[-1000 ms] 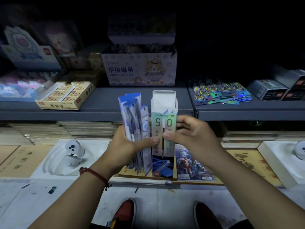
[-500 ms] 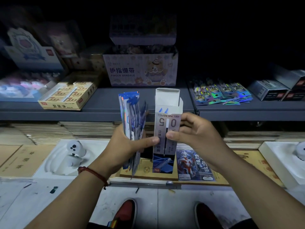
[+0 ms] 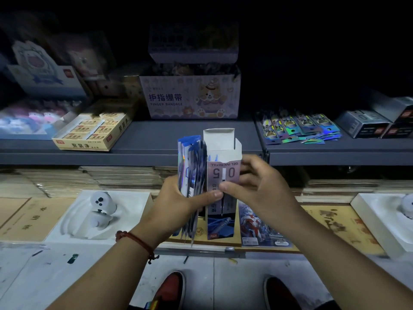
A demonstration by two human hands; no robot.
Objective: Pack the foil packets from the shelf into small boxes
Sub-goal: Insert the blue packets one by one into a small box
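My left hand [image 3: 178,202] grips an upright bundle of blue foil packets [image 3: 192,168] in front of the shelf edge. Right beside the bundle stands a tall narrow box [image 3: 223,157] printed "GEL INK REFILL 0.5", its top flap open. My right hand [image 3: 254,186] holds that box with fingers behind and thumb on its front. My left thumb reaches across to the box's front face. More foil packets [image 3: 299,128] lie fanned out on the grey shelf [image 3: 169,139] at the right.
Closed dark small boxes [image 3: 366,124] sit at the shelf's far right. A yellow eraser carton [image 3: 93,133] and a "Finger Bandage" carton [image 3: 190,97] stand on the shelf. Below lie notebooks, a white tray with a controller [image 3: 100,209] and a card pack [image 3: 257,224].
The packet bundle has closed up from a fanned spread and moved right against the box. The box has lifted slightly in my right hand.
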